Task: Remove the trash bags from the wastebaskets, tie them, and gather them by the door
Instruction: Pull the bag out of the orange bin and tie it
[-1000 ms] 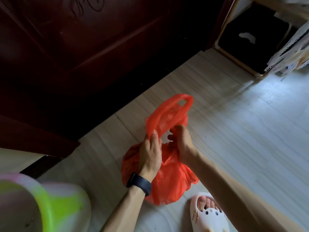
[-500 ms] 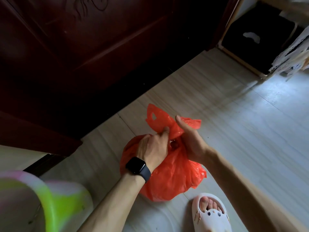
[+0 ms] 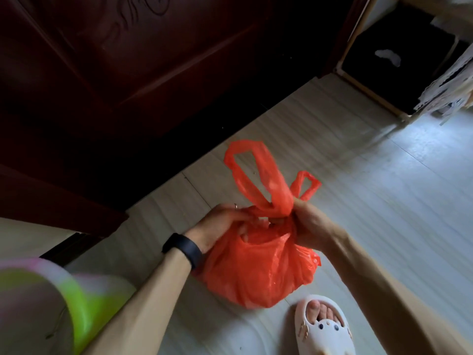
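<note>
Red trash bag (image 3: 256,272), neck in both hands' (image 3: 311,225) grip

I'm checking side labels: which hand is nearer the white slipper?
Right. The right hand grips the orange bag almost straight ahead of the white slipper; the left hand grips the bag's other side, farther left.

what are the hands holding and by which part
The left hand and right hand both grip the red trash bag at its gathered neck, just under the handle loops.
</note>
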Tool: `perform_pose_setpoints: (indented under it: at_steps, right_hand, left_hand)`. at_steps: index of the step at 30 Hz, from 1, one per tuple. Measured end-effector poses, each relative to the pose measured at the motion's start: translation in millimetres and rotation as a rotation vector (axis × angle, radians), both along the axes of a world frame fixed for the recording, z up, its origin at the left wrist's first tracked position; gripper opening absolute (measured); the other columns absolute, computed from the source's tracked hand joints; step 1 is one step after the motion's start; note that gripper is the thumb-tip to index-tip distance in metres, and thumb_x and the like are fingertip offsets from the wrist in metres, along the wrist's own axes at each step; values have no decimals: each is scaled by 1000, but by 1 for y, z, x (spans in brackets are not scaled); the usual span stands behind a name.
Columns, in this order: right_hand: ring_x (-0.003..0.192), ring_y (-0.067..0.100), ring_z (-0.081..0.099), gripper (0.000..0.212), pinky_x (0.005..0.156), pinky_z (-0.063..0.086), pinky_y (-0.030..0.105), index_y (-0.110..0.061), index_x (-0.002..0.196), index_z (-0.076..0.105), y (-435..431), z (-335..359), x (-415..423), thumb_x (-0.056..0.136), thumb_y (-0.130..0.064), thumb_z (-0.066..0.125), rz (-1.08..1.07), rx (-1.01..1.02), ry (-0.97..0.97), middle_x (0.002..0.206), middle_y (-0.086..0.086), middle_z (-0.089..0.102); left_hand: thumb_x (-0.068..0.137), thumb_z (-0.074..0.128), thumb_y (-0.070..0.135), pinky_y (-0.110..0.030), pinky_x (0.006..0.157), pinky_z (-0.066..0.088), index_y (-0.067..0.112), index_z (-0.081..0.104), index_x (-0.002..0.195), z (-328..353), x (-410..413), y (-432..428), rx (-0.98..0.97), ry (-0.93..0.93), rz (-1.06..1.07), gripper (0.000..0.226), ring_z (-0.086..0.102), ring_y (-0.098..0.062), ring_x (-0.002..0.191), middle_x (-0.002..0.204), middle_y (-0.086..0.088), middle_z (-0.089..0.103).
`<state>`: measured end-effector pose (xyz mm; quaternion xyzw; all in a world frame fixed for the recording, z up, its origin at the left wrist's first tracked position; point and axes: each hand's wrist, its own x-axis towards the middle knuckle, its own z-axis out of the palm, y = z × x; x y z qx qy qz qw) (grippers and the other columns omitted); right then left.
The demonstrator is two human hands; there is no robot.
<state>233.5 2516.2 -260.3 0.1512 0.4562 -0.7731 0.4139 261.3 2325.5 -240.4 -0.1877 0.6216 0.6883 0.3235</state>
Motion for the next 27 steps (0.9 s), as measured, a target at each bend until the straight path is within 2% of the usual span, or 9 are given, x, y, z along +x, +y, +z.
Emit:
perform_pose_setpoints:
  at_steps: [4,6,9,13,19,21,23,25,27]
  right_hand:
    - [73,18,69,9,69,58,31,-18,76,76,7,7,4,75,-13,84,297,400,560,80,6,75]
    - [78,13,70,31,73,58,34,-34,64,68,4,0,8,70,-6,81,239,661,880,81,-4,75]
    - [76,1,66,34,68,47,11,-41,69,69,-2,-10,16,63,-8,69,92,838,1082,81,-14,66]
    - [79,-8,60,27,67,38,2,-31,91,76,-6,-14,22,75,-13,65,100,922,1074,86,-17,57]
    - [83,7,64,18,72,49,18,-37,103,70,-4,-14,31,92,-23,64,135,849,1000,93,-12,63]
    - [81,6,63,23,71,46,13,-35,106,72,-5,-19,35,90,-21,63,135,891,1012,94,-9,60]
    - [83,5,60,31,72,44,10,-30,116,72,-7,-22,38,89,-23,59,143,917,1038,96,-7,58]
    - [84,5,57,34,73,42,8,-33,121,68,-8,-22,40,90,-24,58,184,932,1047,98,-6,54]
    - [85,5,55,36,73,44,13,-36,117,66,-8,-20,41,86,-19,61,262,951,1049,98,-7,50]
  left_hand:
    - [50,74,31,-29,67,40,7,65,67,-1,-9,-14,208,-186,57,30,51,-25,67,70,-9,55]
    - [62,66,32,-22,54,40,7,55,60,2,-9,-13,278,-225,8,27,48,-16,48,54,-4,51]
    - [79,53,43,-22,49,44,5,61,58,3,-9,-11,248,-261,-160,44,48,-14,41,48,-5,54]
    - [89,48,48,-24,60,54,-2,74,92,-6,-9,-13,212,-282,-232,56,65,-19,61,77,-17,73]
    - [93,54,49,-28,60,46,11,72,103,-12,-3,-13,184,-229,-47,43,54,-19,55,99,-16,72]
    - [97,52,45,-34,85,57,17,68,120,-15,1,-8,189,-190,-6,40,72,-22,79,111,-14,72]
    - [98,52,41,-42,109,42,26,64,128,-17,1,-2,167,-118,15,35,68,-20,109,121,-8,70]
    - [97,50,32,-33,103,43,35,59,133,-16,1,3,164,-60,33,37,65,-14,106,121,-4,70]
    - [92,47,17,-26,70,45,43,49,139,-11,2,8,157,-28,77,54,60,-10,69,88,-21,69]
